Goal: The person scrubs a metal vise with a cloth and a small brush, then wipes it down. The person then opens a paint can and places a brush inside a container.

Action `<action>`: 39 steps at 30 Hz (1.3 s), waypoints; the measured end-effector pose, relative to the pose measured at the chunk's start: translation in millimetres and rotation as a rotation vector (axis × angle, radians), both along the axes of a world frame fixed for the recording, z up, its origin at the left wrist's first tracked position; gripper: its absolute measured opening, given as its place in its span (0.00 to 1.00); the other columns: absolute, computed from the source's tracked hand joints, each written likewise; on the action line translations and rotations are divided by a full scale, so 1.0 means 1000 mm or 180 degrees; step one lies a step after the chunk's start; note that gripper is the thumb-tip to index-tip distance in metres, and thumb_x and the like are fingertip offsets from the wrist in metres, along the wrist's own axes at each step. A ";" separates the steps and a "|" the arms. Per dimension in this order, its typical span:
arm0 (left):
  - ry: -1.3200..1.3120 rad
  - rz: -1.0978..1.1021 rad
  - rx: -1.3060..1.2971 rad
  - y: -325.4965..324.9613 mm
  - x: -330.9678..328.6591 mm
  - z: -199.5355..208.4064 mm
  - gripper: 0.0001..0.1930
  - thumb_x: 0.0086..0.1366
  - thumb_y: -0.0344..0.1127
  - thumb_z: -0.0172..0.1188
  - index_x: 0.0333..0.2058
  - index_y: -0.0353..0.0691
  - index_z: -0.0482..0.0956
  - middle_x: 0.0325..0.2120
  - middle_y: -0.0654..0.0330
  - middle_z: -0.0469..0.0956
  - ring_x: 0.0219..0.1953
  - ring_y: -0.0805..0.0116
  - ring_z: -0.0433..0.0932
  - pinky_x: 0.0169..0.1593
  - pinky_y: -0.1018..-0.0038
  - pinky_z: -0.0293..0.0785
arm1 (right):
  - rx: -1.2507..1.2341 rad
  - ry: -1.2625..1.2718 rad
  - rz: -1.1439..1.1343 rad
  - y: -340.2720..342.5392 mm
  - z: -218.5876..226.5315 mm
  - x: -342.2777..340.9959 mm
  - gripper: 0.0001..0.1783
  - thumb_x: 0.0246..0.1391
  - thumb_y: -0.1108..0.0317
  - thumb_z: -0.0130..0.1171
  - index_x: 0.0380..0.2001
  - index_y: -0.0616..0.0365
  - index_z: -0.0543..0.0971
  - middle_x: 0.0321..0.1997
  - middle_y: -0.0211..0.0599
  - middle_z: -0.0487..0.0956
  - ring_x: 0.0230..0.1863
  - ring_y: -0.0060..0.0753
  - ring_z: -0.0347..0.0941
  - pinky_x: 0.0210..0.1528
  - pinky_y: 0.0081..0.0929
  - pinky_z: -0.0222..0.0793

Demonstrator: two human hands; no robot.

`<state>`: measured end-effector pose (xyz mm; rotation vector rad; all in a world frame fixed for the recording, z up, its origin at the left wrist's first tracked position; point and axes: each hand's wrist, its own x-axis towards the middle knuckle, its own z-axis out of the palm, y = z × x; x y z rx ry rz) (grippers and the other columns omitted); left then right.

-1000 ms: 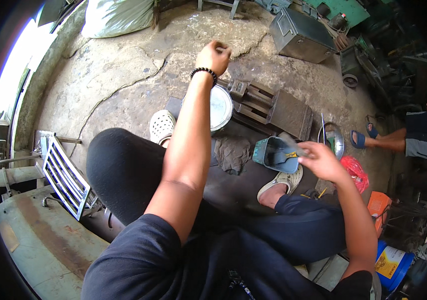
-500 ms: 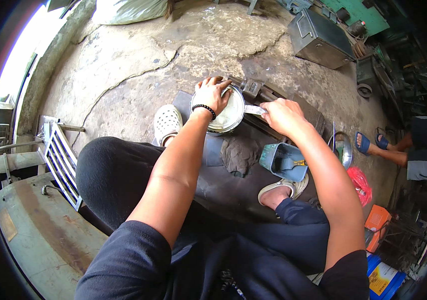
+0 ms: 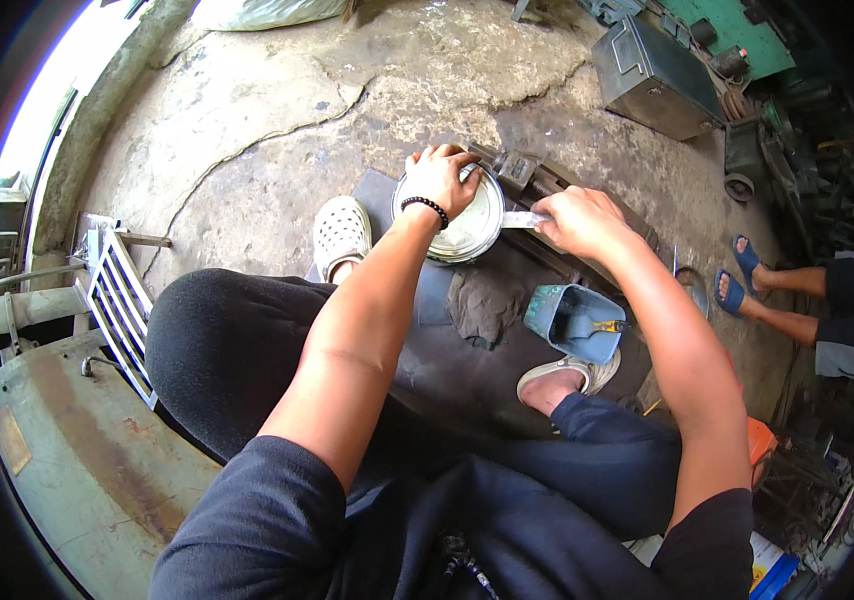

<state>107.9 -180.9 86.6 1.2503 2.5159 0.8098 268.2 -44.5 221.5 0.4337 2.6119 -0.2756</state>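
Observation:
A round, pale-lidded tin (image 3: 477, 222) stands in front of me, beside a metal vise-like piece. My left hand (image 3: 442, 183), a beaded bracelet on its wrist, lies over the lid with its fingers bent at the far rim, steadying the tin. My right hand (image 3: 579, 222) is closed round a flat, whitish strip-like tool (image 3: 522, 220). The tool's far end meets the tin's right rim; its exact kind does not show. Nearer to me are a crumpled grey cloth (image 3: 487, 305) and a blue-grey plastic container (image 3: 559, 318) with a yellow-handled tool (image 3: 609, 326) in it.
A long metal vise (image 3: 522, 172) lies just beyond the tin. Another person's legs and blue sandals (image 3: 730, 292) show at the right. A metal box (image 3: 652, 85) stands at the far right, and a white slatted rack (image 3: 122, 305) at the left. The concrete floor is cracked.
The view has shifted slightly, so the tin and both hands appear a little further right. The red bag is now hidden by my right arm. Both hands keep nearly the same hold.

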 end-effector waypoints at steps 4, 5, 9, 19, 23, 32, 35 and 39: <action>0.0072 -0.0109 -0.0075 0.005 0.005 0.001 0.17 0.64 0.51 0.55 0.47 0.56 0.83 0.49 0.60 0.78 0.56 0.59 0.71 0.62 0.54 0.58 | -0.0089 0.0063 -0.0698 -0.017 -0.012 0.030 0.17 0.56 0.56 0.60 0.48 0.41 0.82 0.43 0.46 0.82 0.45 0.50 0.80 0.49 0.44 0.75; 0.0066 -0.0079 -0.0105 0.007 0.006 0.002 0.17 0.64 0.52 0.55 0.47 0.55 0.83 0.48 0.60 0.78 0.56 0.59 0.71 0.62 0.54 0.57 | 0.0018 0.0176 -0.0914 -0.025 -0.020 0.039 0.17 0.57 0.55 0.59 0.49 0.39 0.82 0.42 0.46 0.83 0.44 0.51 0.80 0.47 0.45 0.76; 0.0027 -0.0078 -0.0194 0.009 0.007 0.006 0.19 0.63 0.53 0.56 0.46 0.51 0.82 0.45 0.58 0.77 0.56 0.59 0.71 0.63 0.54 0.56 | -0.0394 0.0746 -0.1184 -0.027 -0.056 0.068 0.17 0.58 0.56 0.59 0.49 0.43 0.82 0.40 0.43 0.83 0.42 0.50 0.80 0.45 0.43 0.76; -0.0088 -0.0171 -0.0308 0.015 0.011 0.014 0.17 0.62 0.53 0.57 0.40 0.51 0.84 0.44 0.57 0.78 0.54 0.57 0.74 0.61 0.53 0.57 | -0.0918 0.2027 -0.0906 -0.030 -0.124 0.101 0.18 0.56 0.59 0.63 0.48 0.52 0.81 0.40 0.46 0.83 0.41 0.50 0.80 0.42 0.39 0.77; -0.0045 -0.0127 -0.0278 0.016 0.011 0.011 0.18 0.61 0.54 0.58 0.40 0.50 0.85 0.44 0.57 0.79 0.53 0.57 0.75 0.60 0.53 0.57 | -0.0950 0.2207 -0.0932 -0.036 -0.133 0.101 0.19 0.58 0.59 0.61 0.50 0.52 0.79 0.40 0.47 0.83 0.39 0.53 0.80 0.40 0.42 0.77; 0.0045 -0.0317 -0.0402 0.017 0.007 0.002 0.21 0.61 0.58 0.56 0.37 0.48 0.86 0.39 0.57 0.81 0.48 0.57 0.78 0.58 0.56 0.59 | -0.0808 0.2119 -0.1380 -0.096 -0.150 0.107 0.21 0.61 0.59 0.57 0.57 0.51 0.74 0.35 0.52 0.81 0.35 0.59 0.78 0.38 0.48 0.75; -0.0090 -0.0376 -0.0554 0.015 0.007 0.003 0.22 0.61 0.59 0.54 0.39 0.50 0.86 0.43 0.56 0.80 0.51 0.57 0.77 0.59 0.57 0.58 | -0.1009 0.2269 -0.1595 -0.106 -0.163 0.104 0.23 0.61 0.61 0.58 0.58 0.50 0.73 0.38 0.54 0.80 0.38 0.60 0.78 0.39 0.47 0.75; -0.0148 -0.0343 -0.0497 0.017 0.006 0.005 0.23 0.60 0.60 0.54 0.39 0.48 0.86 0.42 0.56 0.81 0.48 0.56 0.78 0.58 0.57 0.59 | -0.1082 0.2542 -0.1625 -0.110 -0.180 0.102 0.24 0.60 0.62 0.59 0.59 0.50 0.72 0.40 0.56 0.80 0.40 0.60 0.78 0.40 0.46 0.75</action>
